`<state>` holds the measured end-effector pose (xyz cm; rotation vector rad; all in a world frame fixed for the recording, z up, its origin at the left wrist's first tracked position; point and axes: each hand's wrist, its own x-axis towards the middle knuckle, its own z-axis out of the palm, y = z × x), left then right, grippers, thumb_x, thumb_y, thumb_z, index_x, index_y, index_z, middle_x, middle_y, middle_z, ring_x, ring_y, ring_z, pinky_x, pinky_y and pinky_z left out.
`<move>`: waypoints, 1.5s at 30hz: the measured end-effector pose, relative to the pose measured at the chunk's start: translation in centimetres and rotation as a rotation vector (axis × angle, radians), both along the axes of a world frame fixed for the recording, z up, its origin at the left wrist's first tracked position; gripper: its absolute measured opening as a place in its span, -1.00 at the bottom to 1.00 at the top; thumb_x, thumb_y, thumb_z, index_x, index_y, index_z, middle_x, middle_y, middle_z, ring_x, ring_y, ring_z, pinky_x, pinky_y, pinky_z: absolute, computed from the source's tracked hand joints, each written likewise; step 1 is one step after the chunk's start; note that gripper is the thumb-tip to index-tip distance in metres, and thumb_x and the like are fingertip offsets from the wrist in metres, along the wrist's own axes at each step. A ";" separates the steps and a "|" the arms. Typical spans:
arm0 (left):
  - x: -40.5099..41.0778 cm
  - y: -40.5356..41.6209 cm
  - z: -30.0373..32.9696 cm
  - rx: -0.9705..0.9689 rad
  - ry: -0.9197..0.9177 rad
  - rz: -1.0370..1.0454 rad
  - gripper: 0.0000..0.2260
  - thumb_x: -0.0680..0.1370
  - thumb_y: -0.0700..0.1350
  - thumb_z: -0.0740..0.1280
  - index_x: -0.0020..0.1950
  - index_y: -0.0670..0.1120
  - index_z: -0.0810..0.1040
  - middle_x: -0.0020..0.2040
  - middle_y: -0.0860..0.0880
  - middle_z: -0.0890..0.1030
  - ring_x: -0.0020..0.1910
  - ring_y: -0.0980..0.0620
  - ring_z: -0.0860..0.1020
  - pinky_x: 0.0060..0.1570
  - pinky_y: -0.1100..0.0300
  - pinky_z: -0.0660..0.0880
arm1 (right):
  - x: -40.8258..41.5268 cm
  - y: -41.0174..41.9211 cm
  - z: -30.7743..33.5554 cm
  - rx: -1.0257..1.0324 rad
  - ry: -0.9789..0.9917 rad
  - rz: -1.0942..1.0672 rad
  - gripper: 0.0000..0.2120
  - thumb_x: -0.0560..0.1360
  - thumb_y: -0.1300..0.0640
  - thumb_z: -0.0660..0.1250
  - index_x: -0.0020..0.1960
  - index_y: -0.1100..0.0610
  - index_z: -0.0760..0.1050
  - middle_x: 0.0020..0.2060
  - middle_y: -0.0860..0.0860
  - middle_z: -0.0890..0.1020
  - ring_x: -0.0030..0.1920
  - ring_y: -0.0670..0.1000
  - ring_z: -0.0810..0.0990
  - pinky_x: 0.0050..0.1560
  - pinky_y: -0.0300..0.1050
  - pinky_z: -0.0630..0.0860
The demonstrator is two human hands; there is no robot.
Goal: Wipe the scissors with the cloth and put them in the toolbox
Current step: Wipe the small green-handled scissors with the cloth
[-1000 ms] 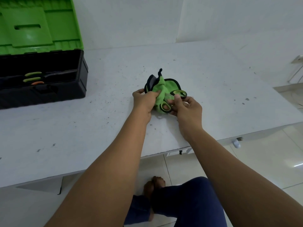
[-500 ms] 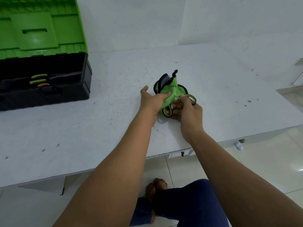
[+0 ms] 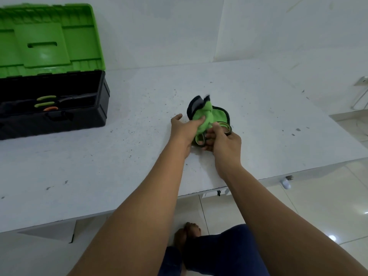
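The right hand [image 3: 225, 139] grips the scissors [image 3: 203, 139] by the handles at frame centre, blades running up-frame into the cloth [image 3: 207, 116] pinched by the left hand [image 3: 185, 129], with the open toolbox [image 3: 79, 116] well apart at upper left, on the left hand's side.

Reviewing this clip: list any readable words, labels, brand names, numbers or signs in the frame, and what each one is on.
None can be read.
Toolbox, with its green lid open: no lettering shows.
Cloth and scissors in the hands: no print or brand visible.
Table and wall: only specks and scuffs.
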<state>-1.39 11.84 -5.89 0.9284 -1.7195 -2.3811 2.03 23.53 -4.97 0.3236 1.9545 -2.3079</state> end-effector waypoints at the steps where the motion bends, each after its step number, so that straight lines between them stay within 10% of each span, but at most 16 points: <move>1: 0.2 -0.1 -0.1 -0.010 0.003 0.015 -0.19 0.48 -0.12 0.60 0.60 0.01 0.20 0.37 -0.18 0.54 0.28 -0.16 0.61 0.33 -0.14 0.57 | -0.1 0.0 0.0 0.011 0.001 0.008 -0.69 0.65 0.07 0.35 -0.20 0.22 0.63 -0.43 0.04 0.66 -0.40 0.03 0.63 -0.34 -0.10 0.58; 8: -1.7 -0.4 0.5 0.102 0.024 0.146 -0.38 0.50 -0.31 0.53 0.34 0.08 0.24 0.22 -0.22 0.59 0.12 -0.18 0.68 0.19 -0.15 0.66 | -0.1 -0.2 -0.1 0.047 -0.001 0.026 -0.70 0.61 0.04 0.38 -0.24 0.15 0.66 -0.36 0.00 0.68 -0.32 -0.01 0.57 -0.23 -0.06 0.46; 22: -1.2 0.0 -0.4 0.116 0.008 0.006 -0.30 0.51 -0.20 0.57 0.53 -0.06 0.26 0.27 -0.22 0.61 0.15 -0.18 0.69 0.22 -0.19 0.63 | -0.4 0.1 0.1 0.018 -0.018 -0.016 -0.69 0.65 0.07 0.35 -0.18 0.22 0.67 -0.40 0.04 0.67 -0.44 -0.03 0.55 -0.34 -0.09 0.52; 35: -3.6 -1.1 0.7 0.138 0.025 0.285 -0.43 0.48 -0.29 0.53 0.35 -0.02 0.32 0.16 -0.17 0.58 0.09 -0.14 0.66 0.14 -0.12 0.67 | 0.5 0.2 0.1 0.058 -0.011 0.014 -0.66 0.64 0.05 0.36 -0.26 0.17 0.64 -0.43 -0.01 0.65 -0.46 -0.05 0.50 -0.26 -0.07 0.46; 40: -2.7 -1.4 0.3 0.147 0.035 0.101 -0.17 0.26 -0.11 0.61 0.48 -0.11 0.36 0.21 -0.23 0.66 0.08 -0.20 0.72 0.10 -0.23 0.68 | 0.0 0.1 0.1 0.058 -0.006 -0.021 -0.65 0.65 0.02 0.35 -0.23 0.18 0.65 -0.45 -0.02 0.64 -0.48 -0.03 0.47 -0.34 -0.12 0.46; 45: -2.7 -0.7 -0.6 0.122 0.057 0.097 -0.37 0.48 -0.27 0.55 0.42 -0.02 0.30 0.11 -0.17 0.61 0.02 -0.12 0.69 0.15 -0.11 0.67 | -0.2 -0.1 -0.2 0.057 0.007 -0.009 -0.65 0.63 0.05 0.37 -0.22 0.27 0.65 -0.41 0.09 0.61 -0.42 0.01 0.49 -0.34 -0.10 0.46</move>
